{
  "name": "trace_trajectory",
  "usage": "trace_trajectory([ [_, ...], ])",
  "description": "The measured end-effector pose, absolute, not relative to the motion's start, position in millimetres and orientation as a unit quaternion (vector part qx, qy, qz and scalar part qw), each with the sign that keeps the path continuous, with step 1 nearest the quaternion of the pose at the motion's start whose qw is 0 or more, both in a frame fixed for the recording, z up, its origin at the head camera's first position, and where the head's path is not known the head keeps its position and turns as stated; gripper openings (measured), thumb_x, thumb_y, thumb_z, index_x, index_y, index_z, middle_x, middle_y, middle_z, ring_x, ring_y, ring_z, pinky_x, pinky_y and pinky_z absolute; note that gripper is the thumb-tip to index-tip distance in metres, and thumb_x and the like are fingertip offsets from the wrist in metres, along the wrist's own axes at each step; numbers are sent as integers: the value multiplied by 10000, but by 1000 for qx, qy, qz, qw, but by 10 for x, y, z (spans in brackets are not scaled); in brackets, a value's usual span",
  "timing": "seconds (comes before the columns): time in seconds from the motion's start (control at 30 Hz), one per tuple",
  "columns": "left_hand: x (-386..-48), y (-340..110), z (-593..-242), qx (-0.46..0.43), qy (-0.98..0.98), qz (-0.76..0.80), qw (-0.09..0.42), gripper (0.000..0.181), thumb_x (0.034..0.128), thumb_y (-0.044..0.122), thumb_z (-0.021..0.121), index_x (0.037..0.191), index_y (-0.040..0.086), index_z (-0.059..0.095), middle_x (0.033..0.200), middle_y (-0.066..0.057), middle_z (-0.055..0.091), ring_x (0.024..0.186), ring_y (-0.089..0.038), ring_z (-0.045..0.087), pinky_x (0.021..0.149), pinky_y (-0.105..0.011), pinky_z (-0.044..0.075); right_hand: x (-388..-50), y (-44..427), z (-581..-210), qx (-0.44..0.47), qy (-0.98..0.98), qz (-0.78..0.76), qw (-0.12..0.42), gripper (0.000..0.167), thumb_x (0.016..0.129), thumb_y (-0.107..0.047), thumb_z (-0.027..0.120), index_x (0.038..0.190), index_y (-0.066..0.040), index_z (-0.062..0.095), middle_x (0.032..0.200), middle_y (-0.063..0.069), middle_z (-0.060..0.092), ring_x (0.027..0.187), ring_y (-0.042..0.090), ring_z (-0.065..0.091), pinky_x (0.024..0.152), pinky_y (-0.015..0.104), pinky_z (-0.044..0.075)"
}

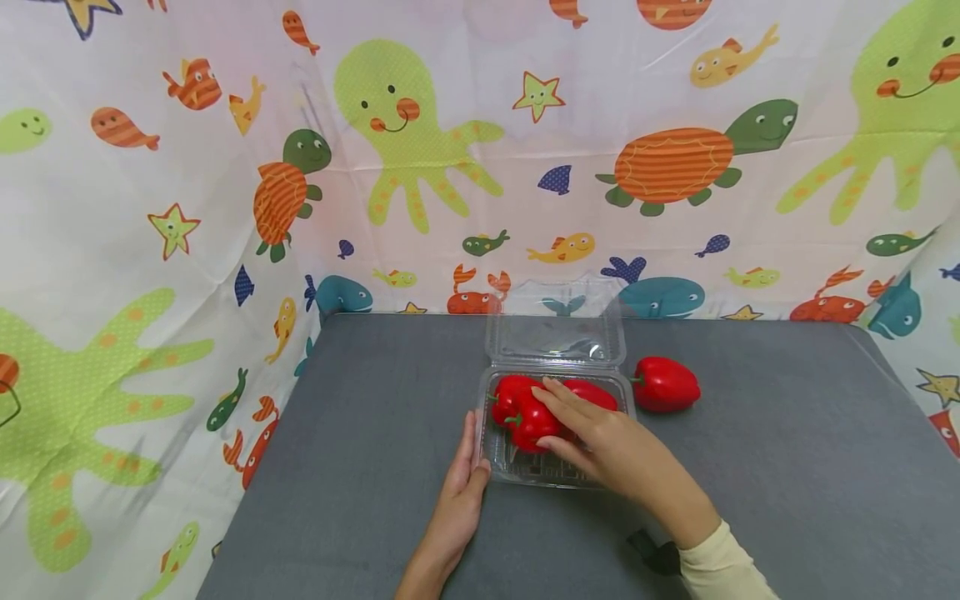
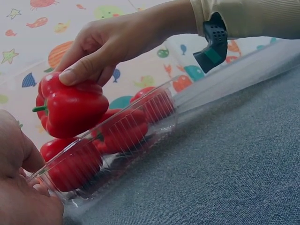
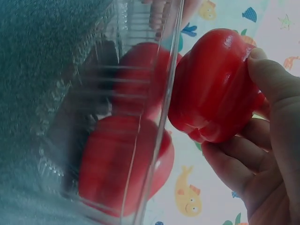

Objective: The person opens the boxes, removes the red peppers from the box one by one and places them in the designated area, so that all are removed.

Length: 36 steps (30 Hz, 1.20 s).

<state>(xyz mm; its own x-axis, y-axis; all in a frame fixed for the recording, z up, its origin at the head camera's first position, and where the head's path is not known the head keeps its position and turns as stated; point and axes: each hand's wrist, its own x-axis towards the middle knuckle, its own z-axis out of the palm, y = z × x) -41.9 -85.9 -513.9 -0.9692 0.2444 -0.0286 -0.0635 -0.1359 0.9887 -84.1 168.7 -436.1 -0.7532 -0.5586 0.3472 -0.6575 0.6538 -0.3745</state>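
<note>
A clear plastic clamshell container [image 1: 555, 482] stands on the table with its lid [image 1: 555, 337] folded back. My right hand [image 1: 611, 442] grips a red bell pepper [image 2: 75, 105], thumb on one side and fingers on the other. This pepper is over the container, above the rim in both wrist views. Two more red peppers lie inside, one at the left [image 2: 75, 164] and one at the right [image 1: 596, 392], partly hidden by the right hand. My left hand [image 1: 457, 500] holds the container's left side, with the thumb at its near corner.
Another red pepper [image 1: 666, 384] lies on the grey table [image 1: 375, 467] just right of the container. A dark strap [image 1: 652, 552] shows by the right sleeve. Behind and to the left hangs a cloth [image 1: 480, 200] printed with sea animals.
</note>
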Motion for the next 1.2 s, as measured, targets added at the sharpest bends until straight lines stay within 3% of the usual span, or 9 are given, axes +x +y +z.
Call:
trace_trajectory([
  [0.5,-423,-848,-5137,73,648,752,92,713,1116,-26,338,1710,146,-15,1786,6,23,1620,-124,22,1207,-107,176,-892,1878,-4289,315,-912,235,121,803,923,-415,819,1622,-251,459,1594,65,521,1263,294,682,950,456,599],
  [0.67,-413,-847,-5129,75,647,754,88,716,1111,-35,340,1710,139,-13,1787,-7,23,1619,-124,20,1205,-101,174,-905,1944,-4267,316,-910,230,138,797,911,-385,833,1605,-201,486,1574,96,540,1207,315,712,928,477,605],
  [1.2,-410,-848,-5131,63,650,751,97,726,1121,-11,342,1712,247,8,1785,35,7,1617,-100,10,1221,-138,167,-930,2103,-4252,296,-918,216,153,845,842,-334,898,1579,-164,520,1542,98,580,1229,327,701,857,513,631],
])
